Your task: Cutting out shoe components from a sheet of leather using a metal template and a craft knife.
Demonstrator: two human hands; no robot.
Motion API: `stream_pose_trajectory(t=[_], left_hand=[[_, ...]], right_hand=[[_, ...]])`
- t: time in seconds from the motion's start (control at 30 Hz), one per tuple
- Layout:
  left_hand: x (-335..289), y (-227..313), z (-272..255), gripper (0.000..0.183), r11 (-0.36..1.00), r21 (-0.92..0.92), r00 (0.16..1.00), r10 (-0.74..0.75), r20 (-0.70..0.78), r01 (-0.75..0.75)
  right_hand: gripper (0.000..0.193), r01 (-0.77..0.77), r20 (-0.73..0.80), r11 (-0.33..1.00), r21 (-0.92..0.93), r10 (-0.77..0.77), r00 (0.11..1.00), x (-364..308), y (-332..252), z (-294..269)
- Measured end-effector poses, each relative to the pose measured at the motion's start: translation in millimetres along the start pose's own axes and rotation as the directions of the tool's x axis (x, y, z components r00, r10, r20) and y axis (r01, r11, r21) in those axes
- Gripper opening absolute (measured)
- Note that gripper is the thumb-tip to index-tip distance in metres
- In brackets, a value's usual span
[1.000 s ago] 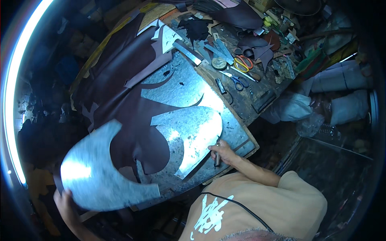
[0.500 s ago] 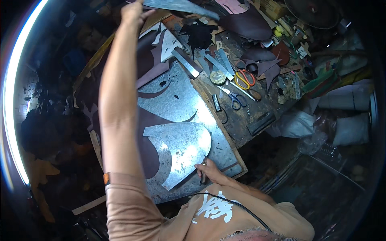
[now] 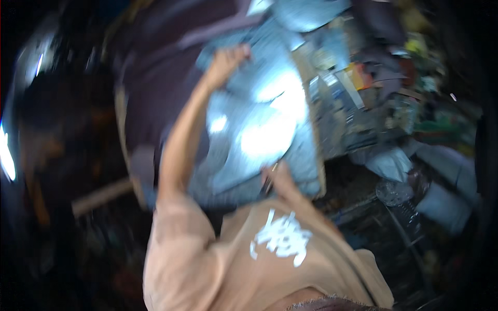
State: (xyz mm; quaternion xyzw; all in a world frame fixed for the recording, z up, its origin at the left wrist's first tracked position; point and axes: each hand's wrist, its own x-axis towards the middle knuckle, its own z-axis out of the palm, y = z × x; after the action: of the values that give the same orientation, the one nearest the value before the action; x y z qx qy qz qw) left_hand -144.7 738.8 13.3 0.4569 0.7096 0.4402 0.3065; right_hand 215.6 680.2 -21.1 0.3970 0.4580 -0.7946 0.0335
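My left hand (image 3: 228, 60) is over the upper part of a shiny grey metal sheet (image 3: 306, 166), its fingers smeared by motion. My right hand (image 3: 281, 179), at the sheet's near right, is closed around a slim dark pen-like tool (image 3: 267, 185) whose tip points away from me. Beside that tip lies a large curved metal template (image 3: 259, 140), bright with glare. Dark purplish-brown leather (image 3: 155, 98) spreads along the left side of the sheet, partly behind my left forearm. Another grey template (image 3: 311, 13) rests at the far edge.
A cluttered wooden bench (image 3: 332, 119) adjoins on the right, holding blurred metal strips, orange-handled scissors (image 3: 358, 75) and scraps. White plastic bags (image 3: 389, 166) lie beyond its near end. A wooden bar (image 3: 101, 197) sticks out at the lower left.
My left hand has come back from the far end toward me, apart from the grey template it held. The view has shifted and blurred. My right hand keeps the tool by the curved template.
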Motion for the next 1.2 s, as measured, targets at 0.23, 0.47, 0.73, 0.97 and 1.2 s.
stream_pose_trajectory(t=[0.23, 0.47, 0.73, 0.97, 1.2], left_hand=[[-253.4, -172.5, -180.8, 0.078, 0.341, 0.695, 0.766, -0.405, -0.499, 0.633], [-310.3, -119.7, -26.4, 0.079, 0.489, 0.795, 0.932, -0.131, -0.338, 0.358], [-406.0, -56.3, -55.8, 0.070, 0.595, 0.675, 0.891, -0.183, -0.415, 0.436], [-542.9, -77.5, -108.7, 0.053, 0.463, 0.239, 0.448, -0.419, -0.790, 0.854], [-653.6, -37.5, -84.1, 0.034, 0.164, -0.068, 0.085, -0.769, -0.633, 0.984]], right_hand=[[0.022, 0.042, -0.046, 0.856, 0.516, -0.021, 0.999, 1.0, 8.9, 9.6], [0.012, 0.396, -0.244, 0.891, 0.220, -0.343, 0.907, -59.3, -40.6, -19.8], [0.015, 0.618, -0.329, 0.783, 0.073, -0.566, 0.756, -89.7, -105.9, 4.3], [0.021, 0.591, -0.253, 0.781, 0.202, -0.542, 0.802, -62.5, -81.0, 39.7], [0.022, 0.541, -0.137, 0.774, 0.329, -0.528, 0.838, -34.8, -72.8, 30.5]])
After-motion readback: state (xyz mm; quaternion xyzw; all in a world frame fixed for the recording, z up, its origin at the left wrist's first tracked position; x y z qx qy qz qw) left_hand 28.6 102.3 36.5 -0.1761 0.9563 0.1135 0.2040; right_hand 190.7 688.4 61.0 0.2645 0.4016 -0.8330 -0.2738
